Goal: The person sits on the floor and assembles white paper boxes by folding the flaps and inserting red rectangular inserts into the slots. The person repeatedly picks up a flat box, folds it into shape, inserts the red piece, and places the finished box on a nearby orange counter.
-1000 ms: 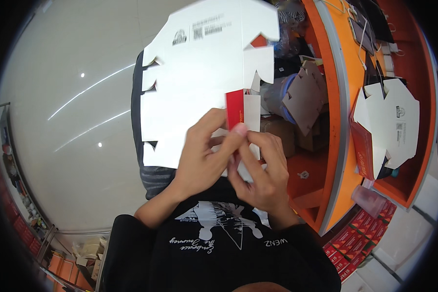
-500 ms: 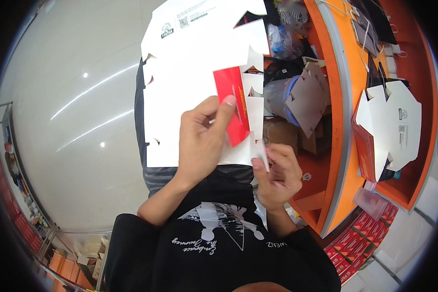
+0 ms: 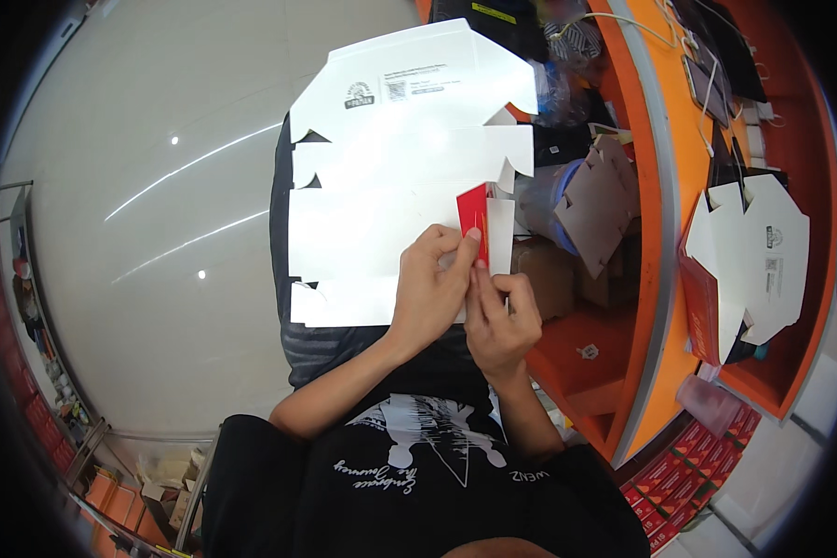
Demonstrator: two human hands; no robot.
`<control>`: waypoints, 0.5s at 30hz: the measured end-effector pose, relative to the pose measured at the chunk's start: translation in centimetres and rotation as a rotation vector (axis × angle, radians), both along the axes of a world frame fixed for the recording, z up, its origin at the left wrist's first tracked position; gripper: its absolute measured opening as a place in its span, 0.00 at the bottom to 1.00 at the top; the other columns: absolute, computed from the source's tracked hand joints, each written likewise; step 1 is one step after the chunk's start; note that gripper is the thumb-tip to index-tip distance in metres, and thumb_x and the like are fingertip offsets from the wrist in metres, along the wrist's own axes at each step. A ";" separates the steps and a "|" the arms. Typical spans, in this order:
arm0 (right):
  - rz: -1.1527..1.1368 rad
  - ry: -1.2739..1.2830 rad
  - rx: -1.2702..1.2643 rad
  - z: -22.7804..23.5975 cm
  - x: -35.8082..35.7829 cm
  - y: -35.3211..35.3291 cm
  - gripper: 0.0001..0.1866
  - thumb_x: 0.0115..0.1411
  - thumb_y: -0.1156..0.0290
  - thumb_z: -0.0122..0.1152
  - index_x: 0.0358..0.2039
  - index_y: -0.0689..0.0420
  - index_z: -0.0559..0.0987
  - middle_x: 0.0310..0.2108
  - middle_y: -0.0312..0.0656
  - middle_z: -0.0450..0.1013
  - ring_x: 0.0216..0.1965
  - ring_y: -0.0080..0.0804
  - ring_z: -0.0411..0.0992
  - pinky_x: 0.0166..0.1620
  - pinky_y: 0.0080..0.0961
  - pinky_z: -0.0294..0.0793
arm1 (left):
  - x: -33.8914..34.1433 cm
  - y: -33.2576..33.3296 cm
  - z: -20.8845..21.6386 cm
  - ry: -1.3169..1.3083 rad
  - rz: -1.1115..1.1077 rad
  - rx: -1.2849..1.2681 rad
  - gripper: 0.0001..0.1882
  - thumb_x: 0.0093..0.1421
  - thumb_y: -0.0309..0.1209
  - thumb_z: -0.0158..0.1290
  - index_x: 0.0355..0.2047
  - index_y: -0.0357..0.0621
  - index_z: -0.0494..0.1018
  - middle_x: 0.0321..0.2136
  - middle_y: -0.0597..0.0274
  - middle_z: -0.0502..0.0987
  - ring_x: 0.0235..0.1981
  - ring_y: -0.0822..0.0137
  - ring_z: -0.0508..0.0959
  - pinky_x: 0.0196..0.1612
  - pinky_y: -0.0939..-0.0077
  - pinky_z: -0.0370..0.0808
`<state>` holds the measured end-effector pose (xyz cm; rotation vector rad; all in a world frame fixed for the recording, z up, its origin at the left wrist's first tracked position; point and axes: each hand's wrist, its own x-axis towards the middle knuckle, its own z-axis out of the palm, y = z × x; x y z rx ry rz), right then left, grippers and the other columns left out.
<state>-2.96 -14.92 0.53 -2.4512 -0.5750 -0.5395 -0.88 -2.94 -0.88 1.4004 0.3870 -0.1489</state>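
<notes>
Centrally in the frame, a large white cardboard sheet [image 3: 372,228] with notched edges lies spread over the person's dark trousers [image 3: 316,358], its printed end toward the top. Along its right side, just right of the frame's middle, a narrow red panel [image 3: 470,205] stands folded up at a tilt. The left hand [image 3: 432,279] holds this panel in a narrow grip, its thumb flat on the red face and the other fingers bent close behind. The right hand [image 3: 504,325] is just beside it, fingertips touching the panel's lower end; its fingers are drawn close together, but one cannot tell whether they pinch the card or merely press it. At the right of the frame, a similar white-and-red carton [image 3: 763,260] rests by the orange counter [image 3: 658,242]. A clear plastic cup [image 3: 707,398] sits near the red boxes [image 3: 683,474] at lower right.
</notes>
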 end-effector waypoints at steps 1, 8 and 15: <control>0.039 0.009 0.002 0.0 -0.1 0.0 0.15 0.51 0.86 0.74 0.42 0.68 0.86 0.28 0.40 0.71 0.24 0.32 0.68 0.25 0.27 0.67 | 0.1 0.0 -0.2 -0.008 -0.004 -0.009 0.17 0.71 0.33 0.55 0.33 0.28 0.80 0.29 0.52 0.78 0.29 0.67 0.77 0.34 0.69 0.72; -0.091 -0.032 0.082 -1.1 -0.7 0.7 0.15 0.53 0.86 0.73 0.44 0.68 0.86 0.27 0.41 0.72 0.25 0.33 0.71 0.27 0.28 0.70 | 0.1 0.2 1.2 0.011 -0.010 -0.045 0.19 0.72 0.34 0.54 0.31 0.27 0.79 0.29 0.53 0.76 0.28 0.67 0.75 0.34 0.69 0.72; -0.174 0.011 0.183 -1.7 -0.5 1.6 0.15 0.55 0.85 0.72 0.45 0.68 0.86 0.28 0.42 0.73 0.27 0.33 0.73 0.29 0.29 0.72 | -0.6 0.2 1.1 -0.011 -0.010 -0.036 0.20 0.72 0.35 0.54 0.28 0.27 0.77 0.31 0.61 0.75 0.33 0.75 0.73 0.35 0.76 0.70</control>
